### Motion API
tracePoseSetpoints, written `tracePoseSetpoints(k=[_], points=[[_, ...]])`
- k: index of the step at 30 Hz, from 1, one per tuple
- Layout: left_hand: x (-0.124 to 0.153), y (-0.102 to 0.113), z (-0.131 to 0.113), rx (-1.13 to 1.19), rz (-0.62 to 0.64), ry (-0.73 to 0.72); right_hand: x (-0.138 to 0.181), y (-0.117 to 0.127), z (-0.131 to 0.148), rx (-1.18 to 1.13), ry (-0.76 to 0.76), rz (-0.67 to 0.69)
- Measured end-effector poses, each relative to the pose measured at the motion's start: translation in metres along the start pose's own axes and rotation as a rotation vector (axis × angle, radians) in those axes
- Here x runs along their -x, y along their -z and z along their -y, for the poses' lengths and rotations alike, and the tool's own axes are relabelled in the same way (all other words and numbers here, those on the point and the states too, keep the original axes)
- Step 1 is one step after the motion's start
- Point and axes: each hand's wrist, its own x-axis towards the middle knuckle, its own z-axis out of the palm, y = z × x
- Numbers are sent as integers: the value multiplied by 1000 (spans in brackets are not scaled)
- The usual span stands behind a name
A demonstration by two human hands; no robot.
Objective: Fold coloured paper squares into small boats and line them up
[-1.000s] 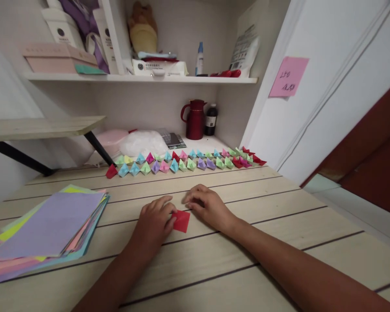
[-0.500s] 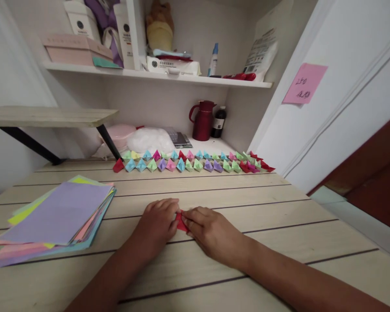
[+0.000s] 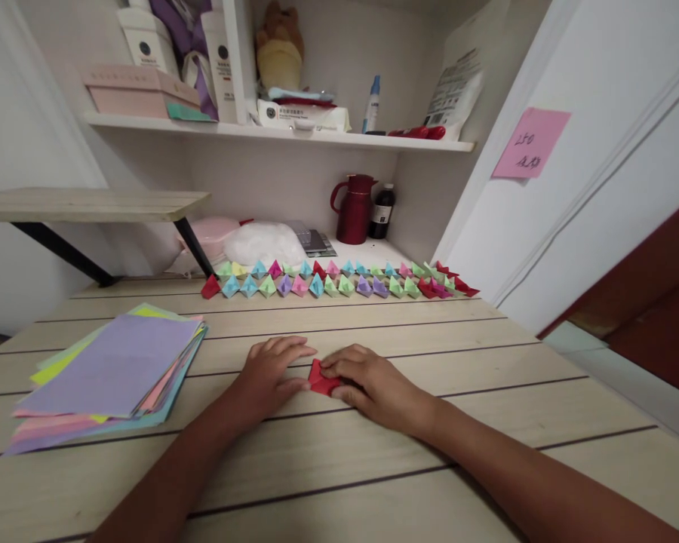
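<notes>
A small folded piece of red paper lies on the slatted wooden table between my hands. My right hand has its fingers on the right part of the paper, gripping it and covering that side. Just left of it, my left hand is open, thumb and fingers apart, with the thumb tip close to the paper's left edge. Whether that thumb touches the paper, I cannot tell.
Two rows of folded paper boats in many colours line the table's back. A stack of coloured paper sheets lies at left, below a raised wooden shelf. Behind stand a dark red jug and a dark bottle.
My left hand has opened and drawn back left from the red paper. More of the paper now shows, with my right hand still on it. The view has shifted slightly.
</notes>
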Motion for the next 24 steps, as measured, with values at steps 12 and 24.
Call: tracePoseSetpoints(k=[12,24], points=[[-9,-13,-3,-64,-53,-10,-5,-3,-5,-191,-96,-133],[-12,-21,-12,-47,-94,67,-17,-9,-9,54,-443,-219]])
